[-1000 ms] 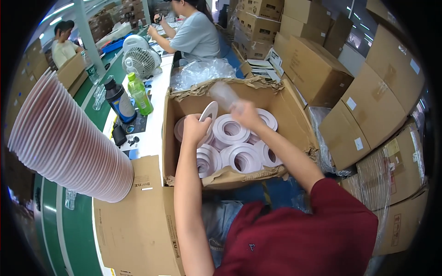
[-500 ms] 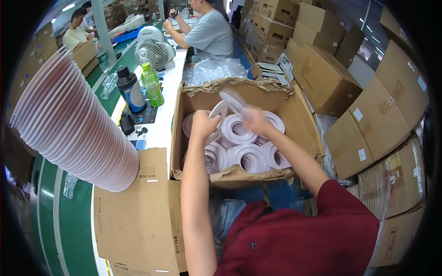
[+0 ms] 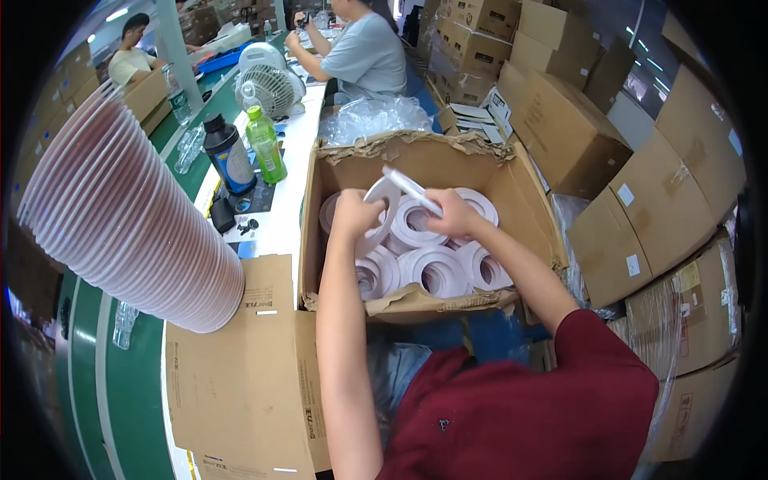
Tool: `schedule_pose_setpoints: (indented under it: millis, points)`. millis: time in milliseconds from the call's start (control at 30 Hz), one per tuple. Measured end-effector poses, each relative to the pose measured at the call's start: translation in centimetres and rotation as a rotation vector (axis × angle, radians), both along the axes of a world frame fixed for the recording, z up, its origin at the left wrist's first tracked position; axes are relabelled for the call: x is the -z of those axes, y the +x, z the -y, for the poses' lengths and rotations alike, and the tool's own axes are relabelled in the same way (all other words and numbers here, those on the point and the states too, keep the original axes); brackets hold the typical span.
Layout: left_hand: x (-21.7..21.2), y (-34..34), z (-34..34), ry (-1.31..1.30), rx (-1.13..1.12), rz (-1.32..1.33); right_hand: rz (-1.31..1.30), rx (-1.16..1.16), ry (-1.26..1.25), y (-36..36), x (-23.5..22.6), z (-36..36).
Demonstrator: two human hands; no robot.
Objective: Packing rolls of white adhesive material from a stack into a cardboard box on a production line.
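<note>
Inside the torn cardboard box [image 3: 436, 164], the left hand [image 3: 354, 214] pinches a flat white ring [image 3: 382, 200] upright; the right hand [image 3: 450, 214] grips another ring [image 3: 412, 190] edge-on above glossy tape rolls [image 3: 436, 268].

- Two hands: left hand [image 3: 354, 214], right hand [image 3: 453, 213].
- Two lifted white rings [image 3: 384, 200], above the open carton [image 3: 416, 164].
- Two bottles beside the carton: green bottle [image 3: 265, 146], dark bottle [image 3: 230, 158].
- One fan [image 3: 270, 78].
- One tall ring stack [image 3: 128, 212].
</note>
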State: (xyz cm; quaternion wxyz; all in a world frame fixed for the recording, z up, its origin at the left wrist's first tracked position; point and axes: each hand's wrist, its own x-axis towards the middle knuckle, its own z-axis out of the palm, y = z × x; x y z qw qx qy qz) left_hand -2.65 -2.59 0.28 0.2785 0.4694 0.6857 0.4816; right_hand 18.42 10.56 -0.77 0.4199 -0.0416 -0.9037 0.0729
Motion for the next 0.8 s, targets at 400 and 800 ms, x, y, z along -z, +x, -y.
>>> schedule_pose_setpoints:
  millis: [400, 800]
  points:
    - [1.0, 0.0, -1.0, -0.091, 0.044, -0.018, -0.623, 0.208, -0.854, 0.1, -0.2, -1.1]
    - [-0.1, 1.1, -0.6, 0.23, -0.157, -0.25, -0.08, 0.136, -1.21, 0.2, 2.5, 0.7]
